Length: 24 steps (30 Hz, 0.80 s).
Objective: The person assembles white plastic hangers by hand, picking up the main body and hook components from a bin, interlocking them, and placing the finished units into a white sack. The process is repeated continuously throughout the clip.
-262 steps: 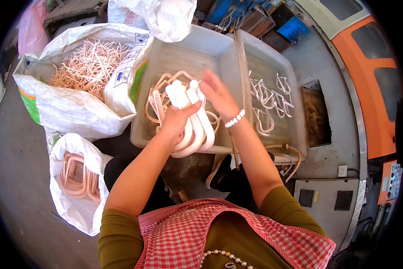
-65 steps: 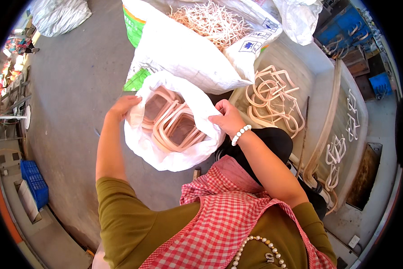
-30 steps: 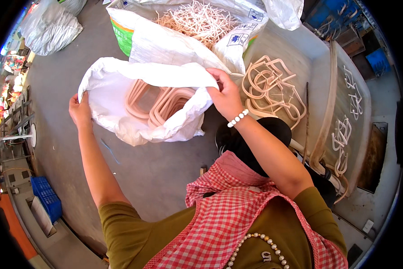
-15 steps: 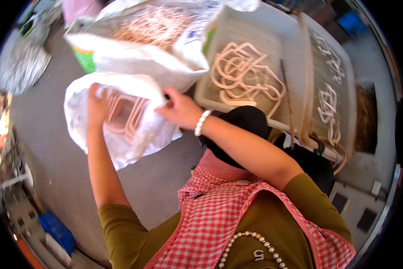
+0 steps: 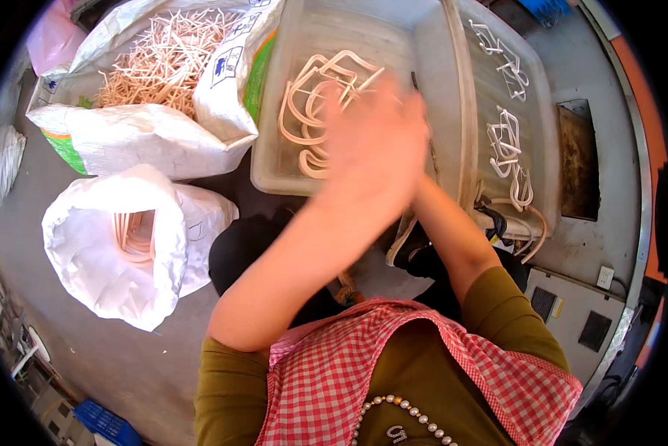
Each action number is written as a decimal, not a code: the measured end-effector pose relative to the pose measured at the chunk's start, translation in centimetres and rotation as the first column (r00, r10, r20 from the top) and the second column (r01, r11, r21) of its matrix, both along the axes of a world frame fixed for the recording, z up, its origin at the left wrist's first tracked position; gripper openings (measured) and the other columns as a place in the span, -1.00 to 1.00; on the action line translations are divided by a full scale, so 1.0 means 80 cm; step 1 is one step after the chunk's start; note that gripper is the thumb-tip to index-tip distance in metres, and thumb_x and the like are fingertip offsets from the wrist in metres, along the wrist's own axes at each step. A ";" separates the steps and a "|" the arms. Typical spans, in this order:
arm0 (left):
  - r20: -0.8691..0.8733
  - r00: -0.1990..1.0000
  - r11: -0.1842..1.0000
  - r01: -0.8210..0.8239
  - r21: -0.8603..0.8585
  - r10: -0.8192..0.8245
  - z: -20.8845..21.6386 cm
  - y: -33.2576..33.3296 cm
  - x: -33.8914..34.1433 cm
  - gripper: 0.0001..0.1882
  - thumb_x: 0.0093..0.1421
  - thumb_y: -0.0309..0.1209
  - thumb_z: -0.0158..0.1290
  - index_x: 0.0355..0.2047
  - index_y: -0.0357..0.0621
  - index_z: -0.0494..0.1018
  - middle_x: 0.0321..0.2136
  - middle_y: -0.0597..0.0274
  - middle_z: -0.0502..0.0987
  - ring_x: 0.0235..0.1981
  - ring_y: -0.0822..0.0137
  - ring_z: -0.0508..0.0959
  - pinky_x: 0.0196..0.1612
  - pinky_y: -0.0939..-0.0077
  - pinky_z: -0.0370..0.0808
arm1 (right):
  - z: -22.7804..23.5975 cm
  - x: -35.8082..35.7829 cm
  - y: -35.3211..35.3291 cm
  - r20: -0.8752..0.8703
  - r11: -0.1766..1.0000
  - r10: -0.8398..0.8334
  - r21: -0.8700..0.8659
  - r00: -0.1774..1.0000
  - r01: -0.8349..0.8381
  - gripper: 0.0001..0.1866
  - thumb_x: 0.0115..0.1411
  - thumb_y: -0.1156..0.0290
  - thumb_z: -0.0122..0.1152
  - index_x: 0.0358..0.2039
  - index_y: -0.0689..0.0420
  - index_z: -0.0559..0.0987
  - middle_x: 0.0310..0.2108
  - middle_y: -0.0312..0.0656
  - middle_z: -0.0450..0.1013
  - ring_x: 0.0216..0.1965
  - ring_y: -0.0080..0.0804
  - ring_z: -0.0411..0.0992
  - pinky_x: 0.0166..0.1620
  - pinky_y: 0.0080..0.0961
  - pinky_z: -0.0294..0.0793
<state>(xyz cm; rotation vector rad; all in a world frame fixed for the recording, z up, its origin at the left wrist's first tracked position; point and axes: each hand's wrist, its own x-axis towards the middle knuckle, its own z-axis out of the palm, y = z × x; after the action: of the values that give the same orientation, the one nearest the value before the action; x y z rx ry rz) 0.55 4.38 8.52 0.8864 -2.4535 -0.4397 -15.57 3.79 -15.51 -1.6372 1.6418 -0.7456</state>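
My left hand (image 5: 378, 141) is smeared by motion above a translucent plastic tub (image 5: 273, 172), and its fingers cannot be read. Crossing under it from the right, my right forearm (image 5: 453, 223) leads to a right hand hidden behind the left one. Close to the hands, in the tub, lie pale pink plastic hangers (image 5: 304, 111) in a loose tangle, partly covered by my left hand. On the floor to the left stands a white woven sack (image 5: 111, 290) with its mouth spread and more pink hangers (image 5: 134, 241) inside.
Behind the white sack, a larger printed sack (image 5: 148, 137) holds a heap of thin pink plastic scraps (image 5: 170, 63). Right of the tub, white hanger-shaped pieces (image 5: 506, 141) lie in another translucent tray (image 5: 542, 82). A grey machine panel (image 5: 579, 312) borders the right side.
Both hands have left the white sack's rim and moved right over the tub, my left arm crossing above the right. The whole view has shifted, with the sack now further left.
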 end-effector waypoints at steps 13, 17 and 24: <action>0.136 0.989 0.995 0.036 0.090 -0.048 -0.089 0.001 -0.066 -0.76 -0.10 -0.44 0.08 -0.36 -0.20 0.44 -0.32 0.13 0.42 -0.39 0.24 0.50 0.14 -0.06 0.17 | -0.114 0.051 -0.111 -0.566 0.870 0.113 0.453 0.817 0.193 0.17 -0.18 -0.31 0.29 0.26 0.20 0.07 0.17 0.06 0.21 0.24 -0.07 0.12 0.19 -0.12 0.13; 0.149 0.986 0.986 0.056 0.160 -0.080 -0.094 -0.003 -0.070 -0.82 -0.09 -0.44 0.09 -0.42 -0.17 0.42 -0.39 0.13 0.42 -0.40 0.22 0.51 -0.08 0.20 0.36 | -0.144 0.067 -0.102 -0.665 0.876 0.085 0.405 0.742 0.262 0.07 -0.19 -0.22 0.35 0.18 0.22 0.16 0.04 -0.04 0.33 0.08 -0.07 0.28 0.13 -0.08 0.19; 0.056 0.989 0.962 0.118 0.245 -0.135 -0.097 -0.006 -0.069 -0.82 0.00 -0.36 0.15 -0.47 -0.16 0.41 -0.49 0.16 0.45 -0.45 0.22 0.53 -0.36 0.39 0.41 | -0.136 0.058 -0.049 -0.601 0.916 0.140 0.381 0.787 0.128 -0.52 -0.06 0.09 0.26 -0.17 0.11 0.51 -0.14 -0.04 0.44 -0.06 -0.08 0.38 -0.08 -0.18 0.40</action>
<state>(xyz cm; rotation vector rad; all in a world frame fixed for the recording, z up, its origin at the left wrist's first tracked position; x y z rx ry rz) -5.01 3.92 0.75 0.8559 -2.5701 -0.7784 -10.90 -0.12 -26.36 -1.6581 2.0584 0.1963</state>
